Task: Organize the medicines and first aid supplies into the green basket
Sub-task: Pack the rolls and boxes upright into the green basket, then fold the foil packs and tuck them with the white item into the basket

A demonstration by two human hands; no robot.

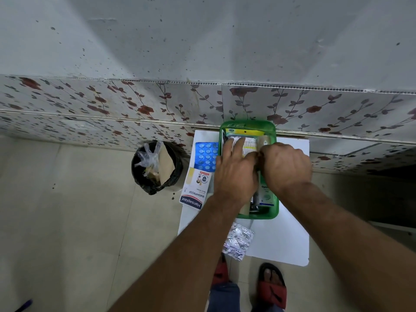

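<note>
A small white table [283, 239] stands against a flower-patterned wall panel [112, 104], and its far edge meets that wall. The green basket [275, 208] sits at the far middle of the table, its far rim touching the wall side, with bare tabletop to its right and near it. To the left of the basket the room is tight: a blue blister sheet [206, 156] lies just beside the basket's left wall, and a Hansaplast box [195, 188] lies near it, its near end overhanging the table's left edge. A silver blister strip [238, 240] lies on the near part of the table, hanging over the near-left edge. On the floor, left of the table and apart from it, stands a black bin [155, 167] with paper and plastic inside.

Both forearms reach from near to far over the table. The left hand [236, 170] rests over the basket's left half, fingers spread and flat on a pack of cotton buds [248, 145], holding nothing. The right hand [286, 165] is curled into a loose fist over the basket's middle, knuckles up; whether it grips anything, I cannot tell. A white box [266, 194] shows under the wrist.
</note>
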